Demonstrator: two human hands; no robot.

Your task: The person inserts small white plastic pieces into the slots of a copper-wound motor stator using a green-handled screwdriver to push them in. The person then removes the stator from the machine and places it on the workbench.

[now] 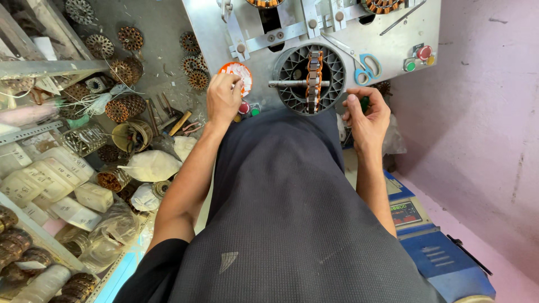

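Note:
My left hand reaches into a small orange dish of white paper slips on the metal machine table, fingers pinched among the slips. My right hand is closed near the table's front edge, apparently pinching a thin wire; what it holds is too small to tell. Between the hands, a copper-wound stator stands edge-on on a shaft inside a grey round fixture.
Scissors lie right of the fixture, with red and green buttons beyond. Several wound stators, white bags and plastic containers crowd the left bench. A blue controller box sits low right by a pink wall.

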